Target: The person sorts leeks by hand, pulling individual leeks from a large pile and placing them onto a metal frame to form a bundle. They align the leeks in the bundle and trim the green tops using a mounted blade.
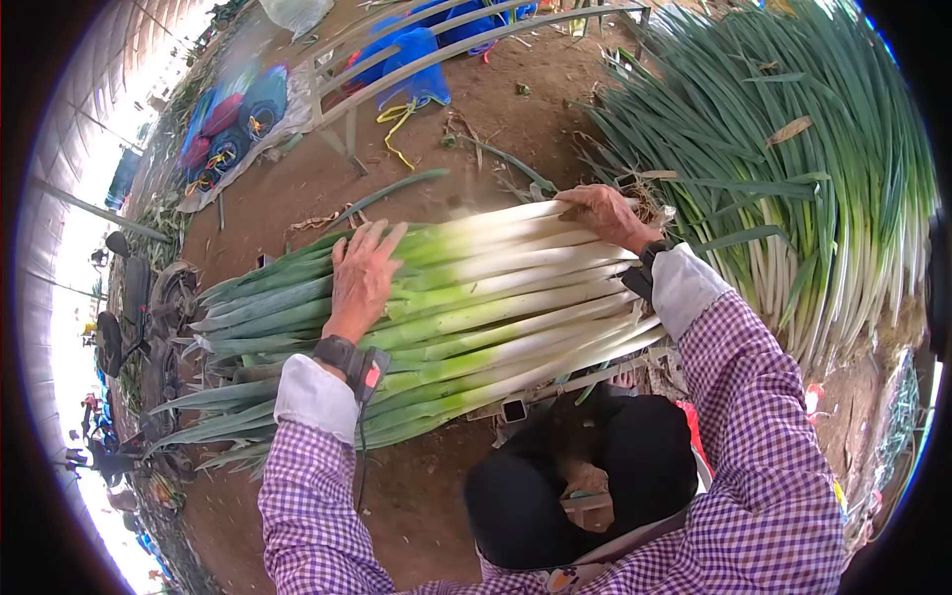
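Observation:
A wide row of large green onions (496, 288) lies across in front of me, green leaves to the left and white stalks to the right. On the leaf side, my left hand (365, 278) rests flat with its fingers apart. My right hand (607, 215) is at the far right corner of the row, its fingers curled over the white end of the farthest green onion. Part of its grip is hidden behind the back of the hand. Dark straps circle both wrists.
A big heap of green onions (773, 159) lies at the right. A curved metal rail (476, 42) stands beyond the row, near a blue bag (416, 67). Rolled netting (233, 124) lies at the far left. Loose leaves (392, 190) are on the soil. My knees (526, 486) are close below.

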`<action>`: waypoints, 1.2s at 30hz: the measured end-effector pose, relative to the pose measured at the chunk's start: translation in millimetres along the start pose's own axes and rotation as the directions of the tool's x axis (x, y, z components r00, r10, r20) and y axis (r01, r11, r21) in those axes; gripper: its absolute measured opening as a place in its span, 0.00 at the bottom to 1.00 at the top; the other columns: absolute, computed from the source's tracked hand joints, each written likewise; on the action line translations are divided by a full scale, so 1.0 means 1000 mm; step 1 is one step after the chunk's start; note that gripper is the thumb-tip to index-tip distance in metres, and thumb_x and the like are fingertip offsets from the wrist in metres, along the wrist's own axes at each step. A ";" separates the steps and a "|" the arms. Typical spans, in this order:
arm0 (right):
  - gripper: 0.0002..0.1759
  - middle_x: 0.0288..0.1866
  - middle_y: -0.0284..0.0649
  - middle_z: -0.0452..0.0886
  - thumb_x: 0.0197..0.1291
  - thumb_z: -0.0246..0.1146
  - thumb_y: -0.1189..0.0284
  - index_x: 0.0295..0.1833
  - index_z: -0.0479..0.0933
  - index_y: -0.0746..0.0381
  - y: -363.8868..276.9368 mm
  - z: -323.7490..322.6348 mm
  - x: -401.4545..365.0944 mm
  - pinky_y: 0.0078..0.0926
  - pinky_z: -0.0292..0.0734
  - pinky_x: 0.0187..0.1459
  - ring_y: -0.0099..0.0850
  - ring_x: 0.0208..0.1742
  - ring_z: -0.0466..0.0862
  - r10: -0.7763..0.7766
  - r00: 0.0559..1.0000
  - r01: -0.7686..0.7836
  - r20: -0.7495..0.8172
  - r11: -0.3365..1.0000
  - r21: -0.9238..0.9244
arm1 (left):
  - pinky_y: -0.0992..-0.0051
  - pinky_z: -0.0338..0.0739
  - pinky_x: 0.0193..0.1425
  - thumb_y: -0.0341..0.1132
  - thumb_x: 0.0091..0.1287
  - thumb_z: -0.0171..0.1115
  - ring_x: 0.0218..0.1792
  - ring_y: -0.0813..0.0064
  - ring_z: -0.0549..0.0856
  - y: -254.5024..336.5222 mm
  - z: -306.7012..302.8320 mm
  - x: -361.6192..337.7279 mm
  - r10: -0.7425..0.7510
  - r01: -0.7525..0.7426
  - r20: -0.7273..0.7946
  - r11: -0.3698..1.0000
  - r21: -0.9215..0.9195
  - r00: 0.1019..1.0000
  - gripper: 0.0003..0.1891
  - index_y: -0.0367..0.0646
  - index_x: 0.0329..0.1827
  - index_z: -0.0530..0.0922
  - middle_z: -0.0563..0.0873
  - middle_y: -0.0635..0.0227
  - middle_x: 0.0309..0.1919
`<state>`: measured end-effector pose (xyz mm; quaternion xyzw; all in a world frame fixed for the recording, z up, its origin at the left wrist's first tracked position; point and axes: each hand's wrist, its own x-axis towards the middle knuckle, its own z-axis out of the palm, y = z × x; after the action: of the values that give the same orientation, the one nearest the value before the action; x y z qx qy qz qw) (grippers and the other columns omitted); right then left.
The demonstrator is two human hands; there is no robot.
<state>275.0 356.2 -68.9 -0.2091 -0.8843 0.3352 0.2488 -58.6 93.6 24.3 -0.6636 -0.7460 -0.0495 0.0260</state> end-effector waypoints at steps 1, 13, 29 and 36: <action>0.19 0.49 0.49 0.91 0.63 0.71 0.66 0.58 0.87 0.61 0.000 -0.002 0.000 0.40 0.82 0.52 0.50 0.50 0.90 0.026 1.000 -0.026 0.012 0.999 0.027 | 0.46 0.57 0.81 0.38 0.72 0.64 0.77 0.56 0.70 0.002 -0.001 0.001 -0.003 0.003 0.002 1.000 -0.002 1.000 0.32 0.54 0.81 0.70 0.76 0.59 0.74; 0.17 0.46 0.47 0.88 0.55 0.74 0.78 0.53 0.88 0.62 -0.029 -0.010 -0.012 0.41 0.83 0.51 0.48 0.49 0.88 0.017 0.995 -0.021 -0.094 0.999 -0.037 | 0.47 0.65 0.75 0.34 0.63 0.73 0.66 0.53 0.79 -0.004 -0.027 0.029 0.187 -0.187 0.021 0.982 0.022 0.982 0.33 0.45 0.74 0.75 0.82 0.60 0.58; 0.17 0.44 0.48 0.90 0.62 0.73 0.66 0.54 0.88 0.61 -0.025 -0.006 -0.021 0.40 0.81 0.51 0.48 0.47 0.88 0.028 1.000 -0.027 0.012 0.999 -0.032 | 0.55 0.70 0.63 0.41 0.64 0.72 0.60 0.57 0.79 0.021 -0.026 -0.023 0.135 -0.132 -0.130 0.991 0.031 0.982 0.25 0.43 0.63 0.83 0.83 0.62 0.54; 0.19 0.43 0.50 0.90 0.57 0.76 0.65 0.51 0.88 0.62 -0.034 0.004 -0.022 0.39 0.82 0.50 0.48 0.46 0.89 0.237 0.968 -0.228 -0.078 0.967 0.111 | 0.56 0.68 0.65 0.41 0.62 0.74 0.60 0.59 0.78 0.020 -0.015 -0.005 -0.025 0.019 -0.147 0.999 -0.042 0.989 0.20 0.46 0.57 0.86 0.81 0.64 0.55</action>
<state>283.4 319.0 -54.1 -0.3135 -0.8233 0.3969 0.2578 -38.3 89.3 39.9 -0.6502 -0.7481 -0.1139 0.0672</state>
